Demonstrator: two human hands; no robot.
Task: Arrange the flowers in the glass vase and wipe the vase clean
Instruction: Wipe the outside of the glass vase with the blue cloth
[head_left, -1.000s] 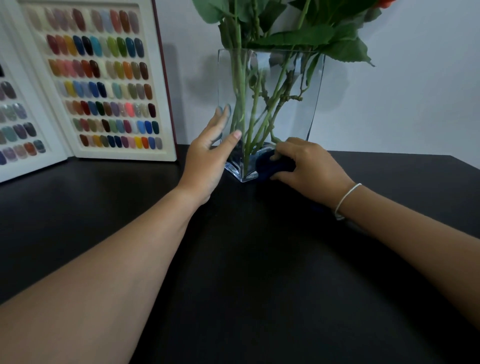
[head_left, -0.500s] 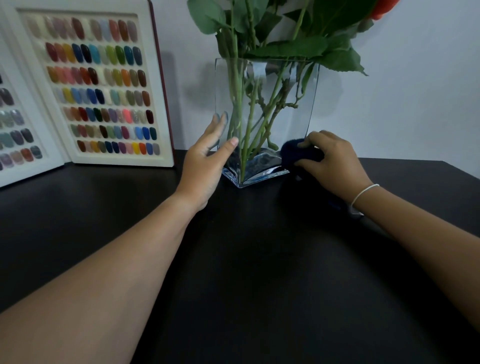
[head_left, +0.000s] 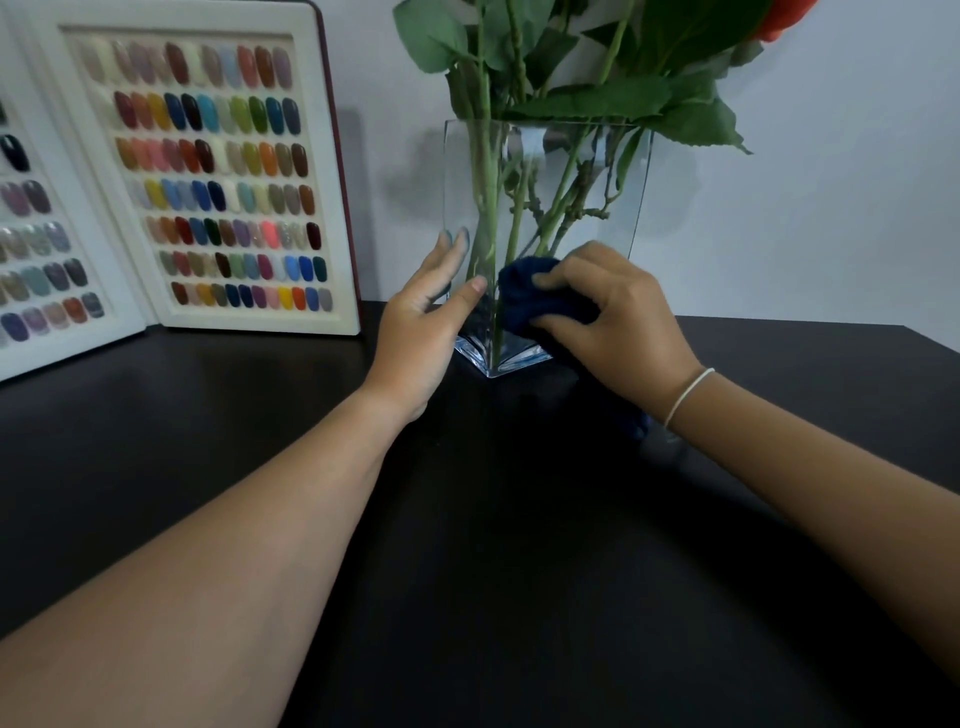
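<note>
1. Nearest are the person's two bare forearms, reaching across the black table (head_left: 519, 571) toward the glass vase (head_left: 613, 208).
2. The left hand (head_left: 421, 338) lies flat against the vase's left face, fingers straight along the glass and the thumb pressed to its front corner edge; it braces the vase and is curled round nothing.
3. The right hand (head_left: 618, 332), a thin white band (head_left: 688, 395) on its wrist, has its fingers curled round a bunched dark blue cloth (head_left: 530, 296) and presses it on the vase's lower front-right face, just above the thick clear base.
4. The vase stands upright on the table, with one corner turned toward the viewer. Green flower stems (head_left: 488, 208) cross inside it, and broad leaves (head_left: 602, 98) spread above its rim.
5. An orange-red bloom (head_left: 787, 18) shows just above and right of the vase, cut by the frame's top edge.
6. Left of the vase, a white nail-colour sample board (head_left: 208, 171) stands leaning against the pale wall (head_left: 831, 182) behind.
</note>
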